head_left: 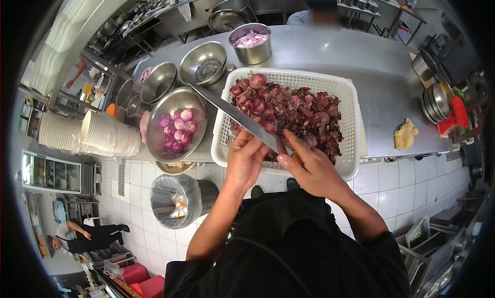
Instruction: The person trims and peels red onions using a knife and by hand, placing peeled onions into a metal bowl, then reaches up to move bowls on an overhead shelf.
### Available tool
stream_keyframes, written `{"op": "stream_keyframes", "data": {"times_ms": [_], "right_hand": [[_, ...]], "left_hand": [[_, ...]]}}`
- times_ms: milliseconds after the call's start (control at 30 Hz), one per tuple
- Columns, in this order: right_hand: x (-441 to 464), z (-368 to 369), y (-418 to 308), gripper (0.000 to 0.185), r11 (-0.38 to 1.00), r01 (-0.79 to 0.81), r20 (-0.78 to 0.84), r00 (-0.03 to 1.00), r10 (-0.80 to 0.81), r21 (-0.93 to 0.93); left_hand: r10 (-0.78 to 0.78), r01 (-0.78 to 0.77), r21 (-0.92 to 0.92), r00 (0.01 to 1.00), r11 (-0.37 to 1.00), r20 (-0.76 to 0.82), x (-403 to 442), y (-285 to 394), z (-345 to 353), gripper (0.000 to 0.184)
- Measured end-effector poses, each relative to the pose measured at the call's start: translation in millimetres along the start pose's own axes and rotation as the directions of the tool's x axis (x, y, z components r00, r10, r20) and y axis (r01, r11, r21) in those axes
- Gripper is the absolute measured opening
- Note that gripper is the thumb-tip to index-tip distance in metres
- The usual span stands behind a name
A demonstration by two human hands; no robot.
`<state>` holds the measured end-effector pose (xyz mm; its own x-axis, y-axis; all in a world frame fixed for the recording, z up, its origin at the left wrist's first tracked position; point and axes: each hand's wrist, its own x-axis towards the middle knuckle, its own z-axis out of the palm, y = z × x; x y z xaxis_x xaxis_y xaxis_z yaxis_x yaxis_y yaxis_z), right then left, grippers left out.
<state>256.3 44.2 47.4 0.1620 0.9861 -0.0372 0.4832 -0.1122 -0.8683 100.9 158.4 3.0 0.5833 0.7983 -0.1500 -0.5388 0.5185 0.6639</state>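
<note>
Steel worktop (392, 107) across upper frame; white basket (352, 138) of onion skins (314, 120), centre; bowl (178, 98) of peeled onions (179, 127), left; knife (227, 106) over basket, right hand (312, 169) fingers closed at handle, left hand (242, 161) fingers curled by blade, grip unclear.

Both bare hands (274, 157) close together, forearms angled inward, fingers curled.

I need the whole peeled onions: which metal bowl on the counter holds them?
The metal bowl nearest the left hand: purple onions lie in it, while the two bowls behind it show none.
</note>
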Motion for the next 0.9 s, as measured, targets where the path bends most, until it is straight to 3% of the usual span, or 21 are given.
{"op": "stream_keyframes", "data": {"times_ms": [200, 433, 533, 733, 833, 900], "right_hand": [[1, 7, 0, 0.067, 0.999, 0.042, -0.045, 0.998, -0.043, -0.014], [11, 20, 3, 0.068, 0.991, 0.130, -0.116, 0.984, -0.132, -0.025], [14, 19, -9, 0.064, 0.998, 0.061, -0.076, 0.995, -0.060, 0.013], [21, 31, -2, 0.052, 0.995, 0.090, -0.176, 0.980, -0.096, -0.041], [22, 22, -12, 0.054, 0.999, -0.017, -0.094, 0.995, 0.021, 0.038], [27, 20, -5, 0.052, 0.971, -0.095, -0.026, 0.994, 0.104, 0.219]], "left_hand": [[-0.003, 0.012, 0.089, 0.994, 0.996, -0.106, -3, -6, 7, 0.037], [0.016, -0.006, 0.125, 0.997, 0.992, -0.078, -8, -11, 16, 0.035], [0.056, -0.050, 0.105, 0.997, 0.993, -0.062, -7, -14, 11, 0.036], [0.103, -0.102, 0.105, 0.995, 0.989, -0.010, -8, -19, 2, 0.038], [0.060, -0.060, 0.053, 0.998, 0.997, -0.003, -5, -14, -4, 0.042], [0.020, -0.020, -0.005, 1.000, 1.000, -0.005, -3, -10, -10, 0.044]]}}
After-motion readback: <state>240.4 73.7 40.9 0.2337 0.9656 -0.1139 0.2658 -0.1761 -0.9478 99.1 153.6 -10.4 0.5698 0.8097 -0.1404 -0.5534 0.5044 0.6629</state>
